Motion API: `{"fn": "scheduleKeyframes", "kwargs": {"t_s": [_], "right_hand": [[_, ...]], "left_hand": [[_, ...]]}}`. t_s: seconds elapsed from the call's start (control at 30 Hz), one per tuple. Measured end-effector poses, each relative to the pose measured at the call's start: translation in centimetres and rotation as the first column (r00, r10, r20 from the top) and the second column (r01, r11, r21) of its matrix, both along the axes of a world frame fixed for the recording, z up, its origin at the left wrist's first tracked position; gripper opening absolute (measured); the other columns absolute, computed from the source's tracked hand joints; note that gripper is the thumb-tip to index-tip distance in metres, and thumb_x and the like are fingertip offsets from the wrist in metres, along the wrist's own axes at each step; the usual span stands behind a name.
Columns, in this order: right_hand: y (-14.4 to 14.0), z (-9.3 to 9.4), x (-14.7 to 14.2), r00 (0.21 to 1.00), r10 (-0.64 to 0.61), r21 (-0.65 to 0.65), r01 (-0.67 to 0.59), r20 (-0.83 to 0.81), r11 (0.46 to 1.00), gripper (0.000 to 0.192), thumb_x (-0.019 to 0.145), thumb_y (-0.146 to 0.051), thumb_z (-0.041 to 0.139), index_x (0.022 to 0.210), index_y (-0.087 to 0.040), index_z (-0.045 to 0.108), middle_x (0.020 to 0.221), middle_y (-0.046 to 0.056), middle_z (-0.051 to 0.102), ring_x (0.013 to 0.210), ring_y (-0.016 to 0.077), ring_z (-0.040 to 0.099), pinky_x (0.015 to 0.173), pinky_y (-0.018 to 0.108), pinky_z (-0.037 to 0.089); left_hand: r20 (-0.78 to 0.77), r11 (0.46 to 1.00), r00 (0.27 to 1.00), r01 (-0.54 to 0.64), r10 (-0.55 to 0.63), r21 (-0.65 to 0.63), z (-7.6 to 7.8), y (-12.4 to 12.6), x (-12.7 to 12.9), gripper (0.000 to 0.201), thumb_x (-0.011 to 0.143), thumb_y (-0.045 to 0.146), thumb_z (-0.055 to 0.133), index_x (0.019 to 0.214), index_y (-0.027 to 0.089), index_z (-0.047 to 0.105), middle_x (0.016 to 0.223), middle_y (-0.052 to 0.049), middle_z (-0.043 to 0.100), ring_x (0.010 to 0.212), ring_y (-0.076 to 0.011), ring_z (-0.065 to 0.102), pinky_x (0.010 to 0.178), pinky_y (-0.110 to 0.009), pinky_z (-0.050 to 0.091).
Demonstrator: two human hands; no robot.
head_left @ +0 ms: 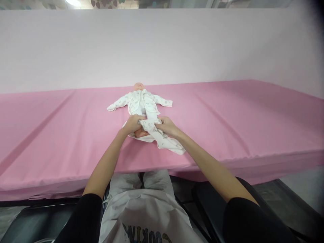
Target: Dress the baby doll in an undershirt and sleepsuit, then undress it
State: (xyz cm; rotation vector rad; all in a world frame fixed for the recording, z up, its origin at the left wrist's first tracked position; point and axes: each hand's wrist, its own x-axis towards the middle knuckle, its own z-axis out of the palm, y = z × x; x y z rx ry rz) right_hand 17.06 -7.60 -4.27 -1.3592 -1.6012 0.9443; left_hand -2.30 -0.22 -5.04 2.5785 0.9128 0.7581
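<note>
Doll [140,98] lies on its back mid-table, on the pink table [240,114], head away from me. I have my left hand [132,123] and right hand [165,125] both pinched on the soft, light trousers [162,138] at its legs; cloth bunches easily, so I'd grip the waistband.

A doll [141,101] lies on the table [227,118], trousers [162,136] nearest the person.
</note>
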Motion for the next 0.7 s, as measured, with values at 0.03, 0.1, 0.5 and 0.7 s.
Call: {"fn": "scheduleKeyframes", "kwargs": {"t_s": [0.03,0.1,0.5,0.7], "right_hand": [[0.0,0.0,-0.1,0.996,-0.024,0.048,0.020,0.088,0.999,0.009,0.067,-0.023,0.054,0.063,-0.018,0.047,0.060,-0.003,0.049,0.059,0.0128,0.047,0.054,0.025,0.034],[0.1,0.0,-0.4,0.972,-0.065,0.135,0.035,0.228,0.990,0.008,0.070,-0.020,0.048,0.063,-0.019,0.045,0.062,-0.003,0.049,0.061,0.0133,0.047,0.056,0.025,0.033],[0.5,0.7,0.2,0.943,0.057,-0.101,-0.095,-0.328,0.990,0.020,0.066,-0.025,0.061,0.082,-0.018,0.051,0.074,-0.001,0.057,0.065,0.0140,0.054,0.062,0.026,0.044],[-0.7,0.8,2.2,0.873,0.349,-0.167,-0.422,-0.342,0.891,0.053,0.058,-0.019,0.072,0.107,-0.019,0.053,0.090,0.001,0.062,0.082,0.0175,0.060,0.070,0.028,0.049]], "left_hand": [[-0.010,0.999,1.000,0.026,-0.026,-0.028,0.4,0.0,-0.3,0.025,0.059,0.012,0.045,0.070,0.018,0.066,0.070,-0.002,0.065,0.067,-0.0167,0.054,0.068,-0.027,0.042],[-0.004,0.982,0.994,0.112,-0.114,-0.150,1.3,-0.2,-0.8,0.034,0.060,0.013,0.046,0.085,0.019,0.069,0.087,-0.002,0.069,0.079,-0.0189,0.059,0.076,-0.028,0.044],[0.157,0.988,0.988,0.013,0.012,-0.157,0.2,-0.9,1.9,0.013,0.069,0.024,0.050,0.073,0.017,0.060,0.074,-0.001,0.063,0.071,-0.0174,0.055,0.069,-0.029,0.044],[0.385,0.910,0.913,0.038,0.136,-0.413,-0.8,0.3,1.5,0.011,0.063,0.019,0.046,0.066,0.017,0.056,0.067,0.001,0.059,0.070,-0.0161,0.054,0.068,-0.028,0.045]]}}
